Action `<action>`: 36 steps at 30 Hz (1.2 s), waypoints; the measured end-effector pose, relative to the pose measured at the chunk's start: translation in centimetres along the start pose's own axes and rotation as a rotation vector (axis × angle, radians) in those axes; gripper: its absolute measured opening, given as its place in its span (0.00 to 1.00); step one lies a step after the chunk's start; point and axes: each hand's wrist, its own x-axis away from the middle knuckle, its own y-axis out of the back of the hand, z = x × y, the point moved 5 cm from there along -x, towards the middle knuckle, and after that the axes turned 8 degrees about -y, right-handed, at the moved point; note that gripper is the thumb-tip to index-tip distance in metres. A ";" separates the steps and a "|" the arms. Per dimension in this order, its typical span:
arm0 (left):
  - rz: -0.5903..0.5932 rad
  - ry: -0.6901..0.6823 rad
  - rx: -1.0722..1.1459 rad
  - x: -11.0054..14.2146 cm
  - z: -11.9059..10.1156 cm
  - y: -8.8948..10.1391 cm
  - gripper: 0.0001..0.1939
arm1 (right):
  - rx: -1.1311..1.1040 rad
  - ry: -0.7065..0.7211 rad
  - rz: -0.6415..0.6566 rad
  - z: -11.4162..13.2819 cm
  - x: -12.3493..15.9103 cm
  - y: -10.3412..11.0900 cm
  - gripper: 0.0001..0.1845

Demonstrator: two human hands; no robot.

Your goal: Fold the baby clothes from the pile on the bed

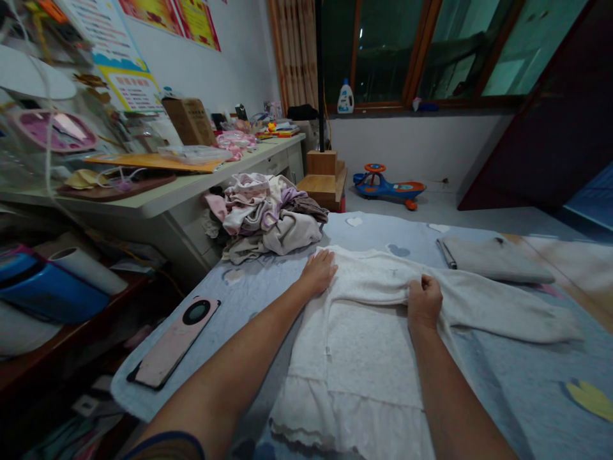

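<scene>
A white long-sleeved child's dress [373, 345] with a frilled hem lies spread on the bed, its hem towards me. My left hand [318, 271] rests flat on its left shoulder edge, fingers stretched out. Closed in a fist, my right hand [425, 300] grips the end of the sleeve [368, 291] that lies folded across the chest. The cloth inside that fist is hidden. The other sleeve [517, 313] stretches out to the right.
A heap of crumpled clothes [268, 214] sits at the bed's far left corner. A folded grey garment [495, 259] lies at the far right. Near the left edge is a pink phone [177, 342]. A cluttered desk [182, 195] runs along the left; a blue ride-on toy [390, 187] stands beyond.
</scene>
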 end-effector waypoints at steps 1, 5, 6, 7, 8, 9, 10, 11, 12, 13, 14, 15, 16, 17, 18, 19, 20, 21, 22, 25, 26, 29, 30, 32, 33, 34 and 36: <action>-0.012 0.009 0.003 0.2 -0.3 -0.1 0.27 | 0.017 0.010 0.005 0.2 0.1 -0.1 0.18; -0.051 0.020 -0.022 1.0 -1.2 -1.3 0.27 | 0.105 0.022 -0.006 0.8 0.6 -0.1 0.28; -0.064 0.026 -0.029 1.1 -1.3 -1.4 0.28 | 0.130 0.029 -0.008 0.9 0.7 -0.1 0.29; -0.072 0.032 -0.031 1.2 -1.3 -1.4 0.28 | 0.157 0.039 -0.010 1.1 0.8 -0.1 0.30; -0.069 0.036 -0.028 1.2 -1.4 -1.4 0.28 | 0.180 0.048 -0.012 1.1 0.8 -0.1 0.29; -0.057 0.038 -0.022 1.3 -1.4 -1.2 0.28 | 0.195 0.054 -0.009 1.2 0.8 -0.1 0.29; -0.044 0.036 -0.015 1.4 -1.6 -1.0 0.28 | 0.202 0.057 -0.002 1.2 0.8 -0.2 0.27; -0.034 0.027 -0.006 1.6 -1.8 -0.7 0.28 | 0.202 0.057 0.006 1.2 0.8 -0.2 0.25; -0.030 0.011 0.005 1.8 -2.1 -0.5 0.28 | 0.195 0.055 0.014 1.2 0.8 -0.2 0.23; -0.030 -0.014 0.018 2.1 -2.5 -0.3 0.28 | 0.185 0.051 0.021 1.2 0.8 -0.2 0.20; -0.035 -0.044 0.032 2.5 -3.0 -0.2 0.29 | 0.174 0.043 0.024 1.1 0.7 -0.2 0.18; -0.037 -0.076 0.045 2.9 -3.6 -0.3 0.30 | 0.165 0.033 0.021 1.1 0.7 -0.2 0.16; -0.039 -0.101 0.053 3.3 -4.1 -0.6 0.31 | 0.158 0.024 0.012 1.0 0.7 -0.1 0.16; -0.040 -0.118 0.054 3.7 -4.5 -0.9 0.31 | 0.154 0.019 0.002 0.8 0.6 -0.1 0.15; -0.041 -0.125 0.049 4.0 -4.8 -1.3 0.31 | 0.153 0.016 -0.007 0.7 0.6 -0.1 0.15; -0.044 -0.124 0.042 4.3 -5.1 -1.7 0.31 | 0.158 0.015 -0.014 0.6 0.5 0.0 0.15; -0.049 -0.120 0.036 4.5 -5.2 -2.0 0.31 | 0.168 0.018 -0.016 0.5 0.5 0.0 0.15; -0.053 -0.115 0.035 4.6 -5.2 -2.2 0.31 | 0.183 0.029 -0.018 0.5 0.5 0.0 0.16; -0.049 -0.115 0.042 4.6 -5.1 -2.3 0.32 | 0.202 0.059 -0.021 0.6 0.5 0.1 0.16; 0.003 -0.147 0.116 4.4 -4.5 -2.0 0.32 | 0.319 0.287 -0.092 2.4 1.4 0.4 0.21; 0.006 -0.157 0.143 4.2 -4.1 -1.7 0.30 | 0.367 0.384 -0.131 3.3 1.9 0.5 0.24; -0.073 -0.140 0.151 3.3 -2.9 -0.2 0.27 | 0.459 0.641 -0.112 5.4 4.3 -0.5 0.25; -0.101 -0.129 0.129 3.0 -2.6 0.2 0.26 | 0.466 0.713 -0.024 5.8 5.3 -1.4 0.24; -0.102 -0.124 0.085 2.2 -2.4 0.3 0.26 | 0.495 0.825 0.234 5.7 7.2 -3.6 0.22; -0.074 -0.126 0.071 1.8 -2.5 0.1 0.27 | 0.540 0.846 0.355 5.3 8.0 -4.7 0.23; -0.042 -0.126 0.063 1.5 -2.5 -0.2 0.29 | 0.609 0.840 0.450 4.7 8.6 -5.6 0.24; 0.015 -0.115 0.055 1.1 -2.6 -1.0 0.33 | 0.800 0.769 0.545 3.2 9.1 -6.5 0.27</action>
